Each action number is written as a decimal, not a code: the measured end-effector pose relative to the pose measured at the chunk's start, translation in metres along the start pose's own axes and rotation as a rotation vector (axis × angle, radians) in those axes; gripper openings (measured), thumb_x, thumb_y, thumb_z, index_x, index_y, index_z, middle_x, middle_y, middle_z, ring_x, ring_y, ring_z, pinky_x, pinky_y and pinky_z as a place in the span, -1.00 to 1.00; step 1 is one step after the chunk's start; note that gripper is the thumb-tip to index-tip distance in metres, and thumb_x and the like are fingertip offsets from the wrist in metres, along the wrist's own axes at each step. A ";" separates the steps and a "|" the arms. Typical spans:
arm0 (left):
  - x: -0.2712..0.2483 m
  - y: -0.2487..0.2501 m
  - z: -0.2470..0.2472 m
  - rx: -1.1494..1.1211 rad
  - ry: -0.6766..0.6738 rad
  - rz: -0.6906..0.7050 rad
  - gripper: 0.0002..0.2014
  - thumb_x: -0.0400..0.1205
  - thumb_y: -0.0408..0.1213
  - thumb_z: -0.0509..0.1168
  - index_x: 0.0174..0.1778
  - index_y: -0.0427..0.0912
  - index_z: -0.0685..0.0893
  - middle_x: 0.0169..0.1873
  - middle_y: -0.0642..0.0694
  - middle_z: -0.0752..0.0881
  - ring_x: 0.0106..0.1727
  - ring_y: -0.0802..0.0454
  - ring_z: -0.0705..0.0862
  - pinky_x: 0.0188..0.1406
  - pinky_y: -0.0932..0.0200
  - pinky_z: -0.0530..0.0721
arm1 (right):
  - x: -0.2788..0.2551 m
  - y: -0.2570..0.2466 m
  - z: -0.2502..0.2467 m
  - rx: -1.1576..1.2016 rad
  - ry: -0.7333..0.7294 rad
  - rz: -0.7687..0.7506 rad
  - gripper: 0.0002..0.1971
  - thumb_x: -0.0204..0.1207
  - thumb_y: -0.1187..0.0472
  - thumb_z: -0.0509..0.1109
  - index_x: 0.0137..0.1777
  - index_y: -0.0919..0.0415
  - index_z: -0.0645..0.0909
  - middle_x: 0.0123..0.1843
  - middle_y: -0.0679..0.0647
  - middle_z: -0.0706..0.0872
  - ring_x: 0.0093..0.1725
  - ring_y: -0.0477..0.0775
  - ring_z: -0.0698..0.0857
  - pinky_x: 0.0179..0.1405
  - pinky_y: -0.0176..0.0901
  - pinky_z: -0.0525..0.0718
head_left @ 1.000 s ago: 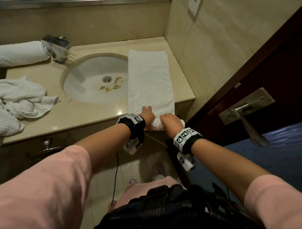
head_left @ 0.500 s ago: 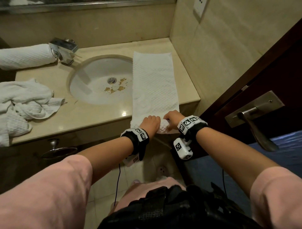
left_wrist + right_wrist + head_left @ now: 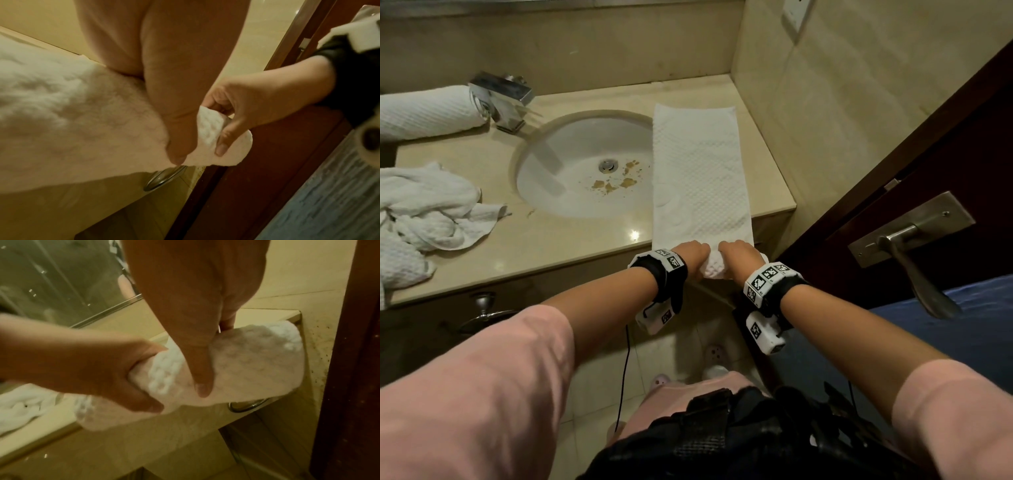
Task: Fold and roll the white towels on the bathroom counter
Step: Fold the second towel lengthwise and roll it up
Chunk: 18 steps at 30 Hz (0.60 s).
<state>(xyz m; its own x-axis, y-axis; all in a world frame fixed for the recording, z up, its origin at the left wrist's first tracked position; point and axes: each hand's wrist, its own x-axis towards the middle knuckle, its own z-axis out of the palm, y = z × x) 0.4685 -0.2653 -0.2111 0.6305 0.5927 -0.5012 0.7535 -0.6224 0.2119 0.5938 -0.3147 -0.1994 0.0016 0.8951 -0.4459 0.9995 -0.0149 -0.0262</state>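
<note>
A long folded white towel [image 3: 700, 171] lies flat on the beige counter [image 3: 571, 236], to the right of the sink. Its near end is wound into a small roll [image 3: 710, 269] at the counter's front edge. My left hand [image 3: 693, 251] and right hand [image 3: 736, 255] sit side by side on that roll, fingers curled round it. In the left wrist view the roll [image 3: 207, 134] shows between both thumbs. The right wrist view has the roll [image 3: 236, 366] gripped by my right hand [image 3: 197, 340] and my left hand [image 3: 115, 373].
A finished rolled towel [image 3: 424, 113] lies at the back left beside the chrome faucet [image 3: 501, 99]. A crumpled pile of white towels [image 3: 421, 219] sits on the left. The stained sink [image 3: 585, 168] is in the middle. A dark door with a lever handle [image 3: 914, 246] stands close on the right.
The view has drifted a little. Both hands stay on the towel's near end, and the roll at the counter edge looks slightly thicker than a second ago.
</note>
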 end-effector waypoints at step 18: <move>0.003 0.000 0.016 0.297 0.230 0.044 -0.71 0.66 -0.44 0.13 0.30 -0.29 0.40 0.22 -0.22 0.57 0.22 -0.17 0.57 0.11 0.05 0.49 | 0.005 0.020 0.011 0.104 0.087 -0.059 -0.25 0.23 -0.03 0.65 0.40 0.16 0.47 0.27 0.09 0.63 0.26 0.16 0.60 0.24 -0.04 0.56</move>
<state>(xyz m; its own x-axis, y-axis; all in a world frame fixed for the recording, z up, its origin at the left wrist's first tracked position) 0.4676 -0.2714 -0.2262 0.7115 0.6407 -0.2886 0.6596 -0.7506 -0.0402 0.6130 -0.3154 -0.2115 -0.0496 0.9309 -0.3620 0.9895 -0.0034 -0.1443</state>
